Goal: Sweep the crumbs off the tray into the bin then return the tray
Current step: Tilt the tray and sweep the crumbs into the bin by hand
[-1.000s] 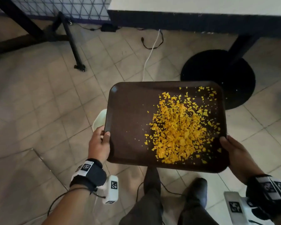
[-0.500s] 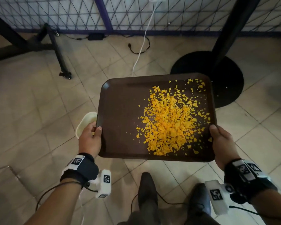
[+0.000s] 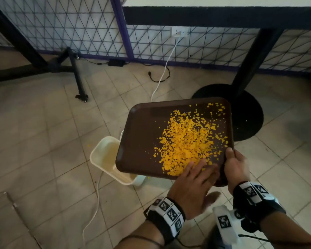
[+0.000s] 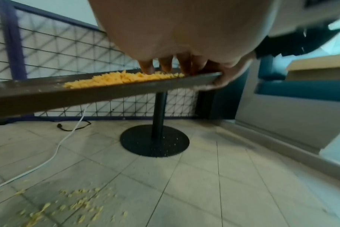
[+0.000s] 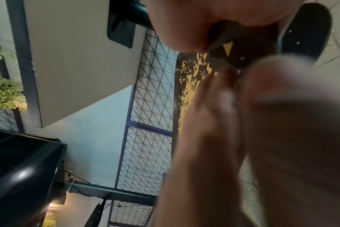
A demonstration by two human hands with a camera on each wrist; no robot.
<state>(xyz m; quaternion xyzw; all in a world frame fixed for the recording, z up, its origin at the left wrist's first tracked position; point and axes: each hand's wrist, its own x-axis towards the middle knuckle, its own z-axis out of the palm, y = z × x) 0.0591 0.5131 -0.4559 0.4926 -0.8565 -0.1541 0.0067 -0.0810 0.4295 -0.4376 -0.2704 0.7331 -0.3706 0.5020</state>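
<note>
Tilted brown tray (image 3: 142,141) of yellow crumbs (image 3: 187,141) held over a cream bin (image 3: 104,155).
Your right hand (image 3: 236,168) grasps the tray's near right corner — thumb over the rim; your left hand (image 3: 194,184) lies flat, fingers (image 4: 147,67) straight on the crumbs. The tray's low left edge overhangs the bin — some crumbs lie on the floor tiles (image 4: 194,184).

1. Beige tiled floor (image 3: 34,141) all around.
2. Wire-mesh fence (image 3: 70,29) with purple posts along the back.
3. White cable (image 3: 166,67) runs down from a wall socket (image 3: 180,32).
4. Black round pedestal base (image 3: 248,112) under the counter (image 3: 223,8).
5. Black power brick (image 3: 116,62) by the fence.
</note>
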